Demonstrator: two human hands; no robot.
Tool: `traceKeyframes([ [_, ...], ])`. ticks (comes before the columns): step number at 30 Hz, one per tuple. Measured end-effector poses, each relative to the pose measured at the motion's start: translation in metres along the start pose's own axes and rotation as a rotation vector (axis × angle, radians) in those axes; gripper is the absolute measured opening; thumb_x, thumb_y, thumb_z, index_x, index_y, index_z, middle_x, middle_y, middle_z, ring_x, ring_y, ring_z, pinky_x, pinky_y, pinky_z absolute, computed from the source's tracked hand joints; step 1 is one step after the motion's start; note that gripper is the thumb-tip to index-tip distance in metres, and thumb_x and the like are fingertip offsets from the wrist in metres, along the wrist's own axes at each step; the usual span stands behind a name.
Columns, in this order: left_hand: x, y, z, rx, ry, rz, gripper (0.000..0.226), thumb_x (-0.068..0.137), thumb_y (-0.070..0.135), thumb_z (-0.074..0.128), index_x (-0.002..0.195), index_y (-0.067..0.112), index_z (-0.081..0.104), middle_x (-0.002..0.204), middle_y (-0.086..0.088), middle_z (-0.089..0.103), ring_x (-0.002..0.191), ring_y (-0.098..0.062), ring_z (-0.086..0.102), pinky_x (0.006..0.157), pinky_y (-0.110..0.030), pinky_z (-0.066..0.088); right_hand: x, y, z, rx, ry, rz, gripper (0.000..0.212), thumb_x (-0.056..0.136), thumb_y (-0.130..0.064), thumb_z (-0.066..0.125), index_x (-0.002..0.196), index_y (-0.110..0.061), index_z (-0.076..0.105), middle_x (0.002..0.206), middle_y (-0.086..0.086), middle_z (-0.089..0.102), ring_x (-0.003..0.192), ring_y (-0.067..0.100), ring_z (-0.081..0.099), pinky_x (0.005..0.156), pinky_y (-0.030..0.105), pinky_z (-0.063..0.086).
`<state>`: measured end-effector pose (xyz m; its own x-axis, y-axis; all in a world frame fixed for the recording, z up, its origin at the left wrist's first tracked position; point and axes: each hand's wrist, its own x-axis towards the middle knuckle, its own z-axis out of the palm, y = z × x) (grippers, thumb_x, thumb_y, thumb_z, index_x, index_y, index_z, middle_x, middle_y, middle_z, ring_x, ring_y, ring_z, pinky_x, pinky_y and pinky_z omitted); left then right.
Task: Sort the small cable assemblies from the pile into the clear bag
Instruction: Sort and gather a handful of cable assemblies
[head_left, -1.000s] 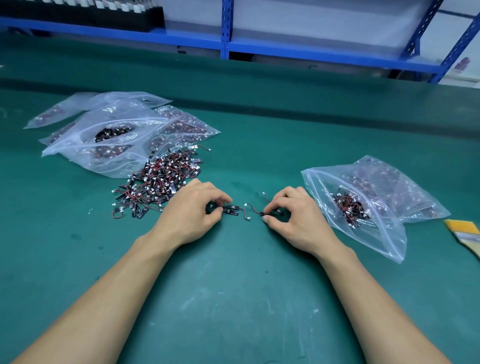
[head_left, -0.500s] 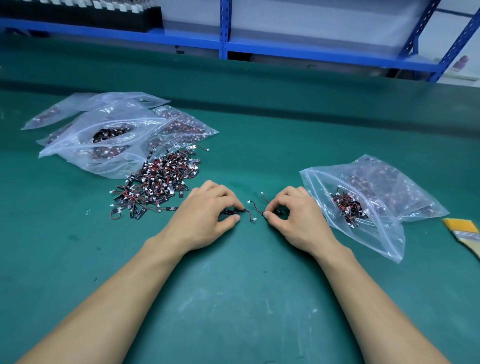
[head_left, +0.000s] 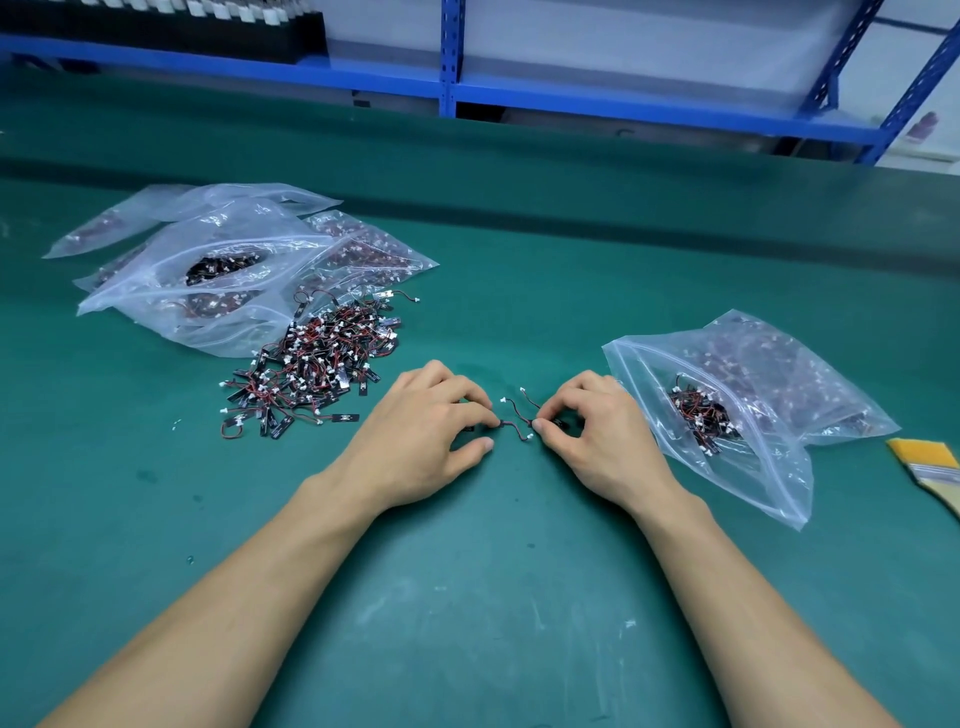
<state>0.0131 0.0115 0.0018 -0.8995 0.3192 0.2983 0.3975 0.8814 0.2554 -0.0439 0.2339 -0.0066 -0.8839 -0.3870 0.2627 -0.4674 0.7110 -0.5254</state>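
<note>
A pile of small cable assemblies (head_left: 311, 364), black strips with red-black wires and white plugs, lies on the green mat left of centre. My left hand (head_left: 426, 436) rests just right of the pile, fingers pinched on a cable assembly whose wire (head_left: 511, 423) runs toward my right hand. My right hand (head_left: 592, 431) pinches other cable assemblies; their white plugs stick up between the hands. A clear bag (head_left: 748, 415) with several assemblies inside lies open-mouthed right of my right hand.
Several clear bags (head_left: 218, 275) holding more assemblies are stacked behind the pile at the left. A yellow-handled brush (head_left: 930, 473) lies at the right edge. Blue shelving (head_left: 452, 78) stands behind the table's far edge.
My left hand has slid right, away from the pile, until its fingertips nearly meet my right hand. The right hand has stayed in place.
</note>
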Motion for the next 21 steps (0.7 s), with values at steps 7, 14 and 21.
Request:
traceKeyframes([
  [7, -0.0012, 0.0068, -0.0005, -0.030, -0.001, 0.067, 0.013, 0.094, 0.038, 0.062, 0.101, 0.034, 0.073, 0.104, 0.020, 0.063, 0.101, -0.012, 0.047, 0.097, -0.031, 0.036, 0.0008, 0.0003, 0.0001, -0.040, 0.016, 0.015, 0.006, 0.087, -0.030, 0.073, 0.081, -0.029, 0.072, 0.082, -0.016, 0.055, 0.084, 0.011, 0.045, 0.075, 0.026, 0.038],
  [14, -0.0018, 0.0090, -0.0017, -0.058, -0.035, 0.124, 0.017, 0.094, 0.029, 0.064, 0.106, 0.035, 0.073, 0.097, 0.018, 0.064, 0.093, -0.014, 0.046, 0.089, -0.031, 0.039, 0.0009, 0.0012, 0.0000, -0.033, 0.005, 0.016, 0.007, 0.088, -0.032, 0.073, 0.080, -0.033, 0.071, 0.080, -0.018, 0.055, 0.084, 0.009, 0.045, 0.075, 0.026, 0.039],
  [21, -0.0017, 0.0030, -0.0051, -0.052, 0.017, 0.045, 0.006, 0.087, 0.039, 0.071, 0.091, 0.035, 0.074, 0.081, 0.018, 0.060, 0.087, -0.011, 0.043, 0.083, -0.029, 0.038, 0.0006, 0.0031, -0.0054, 0.002, -0.019, 0.022, 0.009, 0.087, -0.022, 0.071, 0.087, -0.031, 0.075, 0.085, -0.016, 0.060, 0.085, 0.008, 0.046, 0.077, 0.025, 0.039],
])
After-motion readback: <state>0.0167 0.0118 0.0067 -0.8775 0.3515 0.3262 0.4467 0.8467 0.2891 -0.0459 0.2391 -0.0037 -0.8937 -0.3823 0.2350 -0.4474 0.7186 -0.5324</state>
